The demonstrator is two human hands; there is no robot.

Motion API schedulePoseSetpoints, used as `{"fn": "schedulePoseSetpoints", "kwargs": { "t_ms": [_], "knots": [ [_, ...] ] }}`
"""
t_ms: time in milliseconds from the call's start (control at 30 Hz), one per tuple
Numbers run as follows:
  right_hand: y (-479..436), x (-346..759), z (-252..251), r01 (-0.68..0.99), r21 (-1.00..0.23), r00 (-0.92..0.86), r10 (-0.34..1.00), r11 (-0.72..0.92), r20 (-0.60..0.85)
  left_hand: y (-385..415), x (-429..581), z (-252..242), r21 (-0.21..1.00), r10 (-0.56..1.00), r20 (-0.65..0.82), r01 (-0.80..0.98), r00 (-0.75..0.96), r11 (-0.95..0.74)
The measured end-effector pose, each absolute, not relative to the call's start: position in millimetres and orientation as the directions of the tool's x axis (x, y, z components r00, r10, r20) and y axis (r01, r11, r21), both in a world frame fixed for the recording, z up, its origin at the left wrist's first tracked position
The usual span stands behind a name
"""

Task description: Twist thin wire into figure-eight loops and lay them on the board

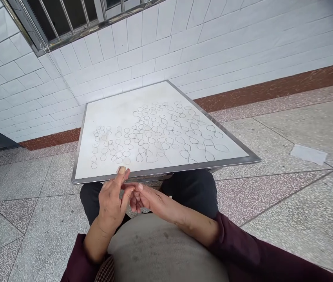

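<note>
My left hand (pixel 113 197) is at the near edge of a white board (pixel 110 111), its forefinger wrapped in a pale tip cover and pointing toward the board. Fingers and thumb pinch around a thin dark wire or thread (pixel 137 199). Touching it from the right, my right hand (pixel 151 197) has its fingers curled on the same thin strand. On the board lie rows of thin dark loops (pixel 181 140), many shaped like figure eights. Exactly how the strand runs between the fingers is too small to tell.
The grey-rimmed board rests over my knees (pixel 194 192). Behind it stands a white tiled wall (pixel 154 47) with a barred window (pixel 75 19). A white paper piece (pixel 309 154) lies on the speckled floor (pixel 272 196) at the right.
</note>
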State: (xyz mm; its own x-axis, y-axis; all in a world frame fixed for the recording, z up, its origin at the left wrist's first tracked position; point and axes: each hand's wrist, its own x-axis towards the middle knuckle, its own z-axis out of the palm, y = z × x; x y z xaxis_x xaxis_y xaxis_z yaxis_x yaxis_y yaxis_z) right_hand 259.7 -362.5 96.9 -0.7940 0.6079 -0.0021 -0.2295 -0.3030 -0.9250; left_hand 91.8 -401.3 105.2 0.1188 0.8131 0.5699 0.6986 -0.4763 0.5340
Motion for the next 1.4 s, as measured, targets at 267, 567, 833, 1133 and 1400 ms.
{"fn": "schedulePoseSetpoints", "kwargs": {
  "t_ms": [267,567,833,1133,1400],
  "knots": [
    [-357.8,265.0,95.8,-0.041,-0.998,-0.72,0.69,0.056,0.069,-400.2,82.1,103.3,0.564,0.844,0.515,0.682,0.151,-0.466],
    [-354.2,268.4,91.0,0.143,-0.905,-0.59,0.769,0.4,0.247,-395.5,76.9,104.9,0.603,0.908,0.352,0.687,0.227,-0.405],
    [-353.7,270.4,91.7,0.158,-0.919,-0.567,0.795,0.361,0.215,-393.3,78.7,103.9,0.558,0.873,0.389,0.679,0.294,-0.477],
    [-348.9,260.8,98.1,0.128,-0.989,-0.515,0.857,0.068,-0.007,-388.6,83.6,92.8,0.51,0.847,0.432,0.691,0.31,-0.513],
    [-339.7,261.9,93.1,-0.002,-0.996,-0.427,0.9,-0.091,-0.082,-387.5,81.7,93.2,0.381,0.803,0.433,0.725,0.408,-0.574]
  ]
}}
